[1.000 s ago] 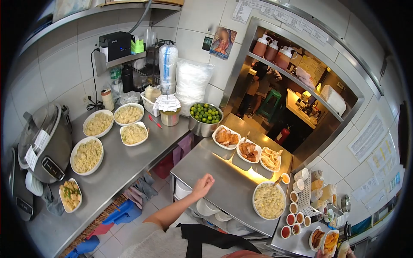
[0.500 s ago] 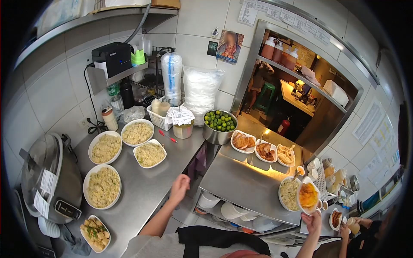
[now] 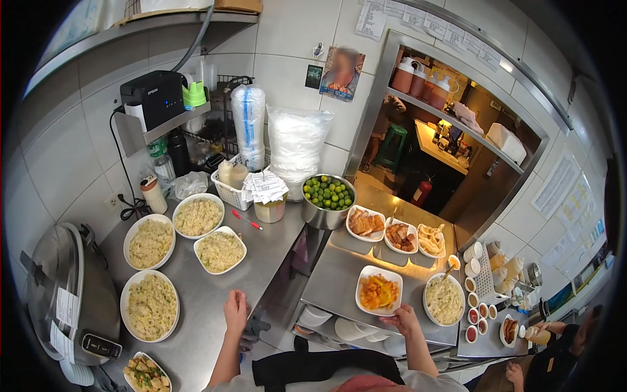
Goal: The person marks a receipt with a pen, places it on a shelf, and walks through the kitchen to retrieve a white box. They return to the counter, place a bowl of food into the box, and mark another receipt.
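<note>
My right hand (image 3: 405,320) grips the near rim of a white square bowl (image 3: 366,304), which sits on or just above the steel counter under the pass window. The bowl holds orange saucy food (image 3: 379,291) with yellow pieces. To its right stands a round bowl of rice (image 3: 445,300) with a spoon in it. My left hand (image 3: 236,310) hovers at the edge of the left steel table, fingers curled in and nothing visible in them. Nearest to it is a square bowl of rice (image 3: 220,251), apart from the hand.
Several rice bowls (image 3: 149,307) and a bowl of chunky food (image 3: 146,372) line the left table beside a cooker (image 3: 72,294). A pot of green citrus (image 3: 328,199) stands between the counters. Fried dishes (image 3: 366,223) sit by the window. At right, a co-worker's hand (image 3: 552,328) holds a bottle.
My right hand has carried the bowl of orange food leftward, from beside the round rice bowl to the middle of the counter. My left hand has drawn back left and down.
</note>
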Tool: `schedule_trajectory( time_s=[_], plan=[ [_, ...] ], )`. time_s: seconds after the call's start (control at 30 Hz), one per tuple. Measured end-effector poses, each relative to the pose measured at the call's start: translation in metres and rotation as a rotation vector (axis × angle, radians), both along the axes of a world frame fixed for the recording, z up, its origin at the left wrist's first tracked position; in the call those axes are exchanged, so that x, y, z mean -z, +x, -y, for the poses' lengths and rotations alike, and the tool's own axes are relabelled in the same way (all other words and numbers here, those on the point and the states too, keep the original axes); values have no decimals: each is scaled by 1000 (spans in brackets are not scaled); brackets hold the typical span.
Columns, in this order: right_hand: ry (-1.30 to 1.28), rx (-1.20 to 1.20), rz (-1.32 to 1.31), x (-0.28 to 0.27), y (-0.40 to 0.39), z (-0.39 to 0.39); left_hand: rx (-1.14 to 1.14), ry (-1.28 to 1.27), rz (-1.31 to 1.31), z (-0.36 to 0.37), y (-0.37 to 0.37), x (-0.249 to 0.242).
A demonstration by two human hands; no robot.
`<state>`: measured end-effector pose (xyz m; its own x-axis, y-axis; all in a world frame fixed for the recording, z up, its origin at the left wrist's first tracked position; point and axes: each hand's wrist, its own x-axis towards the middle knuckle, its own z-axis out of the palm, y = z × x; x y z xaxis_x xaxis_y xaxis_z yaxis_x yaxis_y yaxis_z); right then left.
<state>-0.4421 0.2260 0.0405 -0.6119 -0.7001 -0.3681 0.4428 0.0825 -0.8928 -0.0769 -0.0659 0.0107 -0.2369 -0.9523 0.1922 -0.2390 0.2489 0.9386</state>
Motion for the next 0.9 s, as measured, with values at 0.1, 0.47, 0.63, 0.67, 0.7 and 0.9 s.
schedule_trajectory(
  time_s=[0.1,0.47,0.63,0.67,0.7,0.9],
  plan=[
    [66,-20,14,7,-6,5,-40,-144,316,-11,-9,0],
    [1,84,-190,20,3,8,-93,-134,336,-14,-20,-2],
    [30,272,-307,38,10,15,-141,-109,318,-15,-24,-8],
    [37,280,-387,35,12,16,-142,-111,319,-13,-24,-6],
    [45,289,-467,32,14,17,-150,-107,315,-13,-24,-3],
    [-7,328,-440,40,12,17,-140,-89,301,-12,-23,-1]
  ],
)
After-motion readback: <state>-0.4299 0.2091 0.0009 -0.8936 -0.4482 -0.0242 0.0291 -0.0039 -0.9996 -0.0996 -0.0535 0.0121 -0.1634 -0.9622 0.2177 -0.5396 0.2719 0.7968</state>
